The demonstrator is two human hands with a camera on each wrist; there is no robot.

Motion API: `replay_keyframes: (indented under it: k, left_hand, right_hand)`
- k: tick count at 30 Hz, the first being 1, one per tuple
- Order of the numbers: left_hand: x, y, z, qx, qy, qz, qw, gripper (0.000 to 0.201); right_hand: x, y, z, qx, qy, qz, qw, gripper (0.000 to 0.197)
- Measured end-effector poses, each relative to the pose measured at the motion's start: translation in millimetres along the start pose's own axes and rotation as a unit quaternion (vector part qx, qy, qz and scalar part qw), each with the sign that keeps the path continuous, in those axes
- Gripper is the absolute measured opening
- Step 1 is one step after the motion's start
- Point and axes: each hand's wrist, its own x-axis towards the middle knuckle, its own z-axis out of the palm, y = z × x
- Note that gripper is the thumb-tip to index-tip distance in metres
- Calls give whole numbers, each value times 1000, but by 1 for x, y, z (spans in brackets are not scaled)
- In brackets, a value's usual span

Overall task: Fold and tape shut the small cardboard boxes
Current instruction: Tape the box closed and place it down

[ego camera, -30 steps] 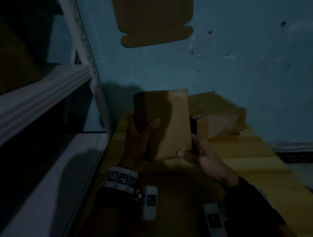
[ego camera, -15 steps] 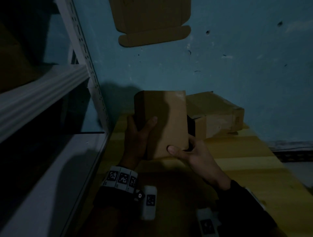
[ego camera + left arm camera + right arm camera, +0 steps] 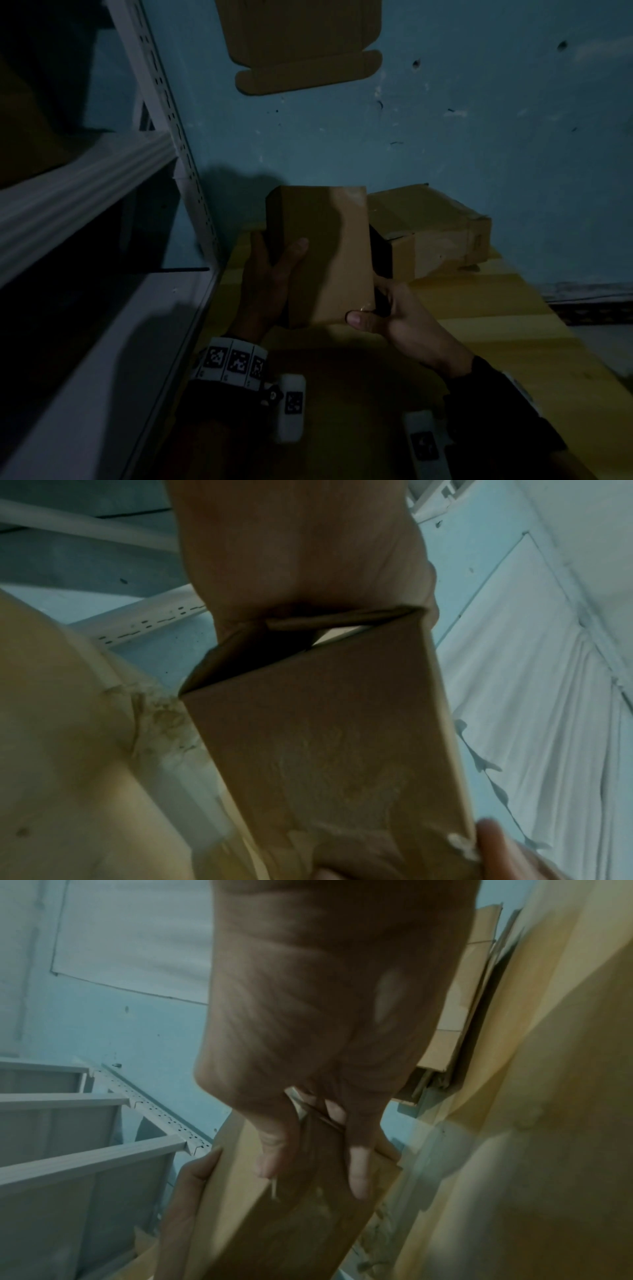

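A small brown cardboard box (image 3: 325, 253) stands upright in the air over the table, held between both hands. My left hand (image 3: 274, 270) grips its left side, thumb on the front face and fingers hidden behind. My right hand (image 3: 373, 308) pinches the lower right corner, thumb on the bottom edge. In the left wrist view the box (image 3: 325, 737) shows an end that gapes open by the palm. In the right wrist view the right hand (image 3: 313, 1177) has thumb and a finger spread on the box (image 3: 240, 1218), with the left hand (image 3: 192, 1191) on the far edge.
A larger cardboard box (image 3: 428, 233) lies on the wooden table (image 3: 479, 308) against the blue wall, just behind the held box. A white metal shelf rack (image 3: 102, 192) runs along the left. A flat cardboard piece (image 3: 301, 44) hangs high on the wall.
My right hand has slid slightly left and down along the box's lower right corner. The box and left hand stay in nearly the same place.
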Motion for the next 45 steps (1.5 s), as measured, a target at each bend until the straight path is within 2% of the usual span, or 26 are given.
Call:
replay_keyframes:
  k: [4,11,17,24,27,31,35,38,39,43,45]
  left_hand:
    - [1,2,-2,-3,2,-2,1000,62]
    - [5,3,-9,-26,16,-42,999,85]
    - [3,1,-7,-2,19,-44,999,78]
    - [7,1,-14,9,-2,-61,998,80]
    - [7,2,-16,5,-11,-73,997,82]
    - [7,3,-17,-10,-18,-68,997,59]
    - [7,5,-15,-20,-25,-77,997,58]
    - [9,7,-18,-42,-26,-84,995,37]
    - [9,7,-18,-39,-21,-82,996,38]
    - [9,0,-13,1,0,-59,998,80]
    - [7,0,-11,18,1,-48,999,84]
  right_hand:
    - [0,-2,-1,-5,-15,-10,1000,45]
    - [0,-5,6,-41,-30,-20,999,48]
    - [4,-4,19,-58,36,-19,997,55]
    - [1,-10,8,-63,-23,3,998,25]
    - [-1,-11,7,-75,-49,-9,996,19]
    - [-1,-7,3,-82,-57,-10,995,22]
    - [-1,-4,1,-54,-58,-15,997,20]
    - [-3,-4,2,-46,-55,-19,997,16]
    - [-4,-4,2,-43,-55,-19,997,13]
    - [-2,-5,13,31,-3,17,999,27]
    - [1,-2,19,36,22,19,999,27]
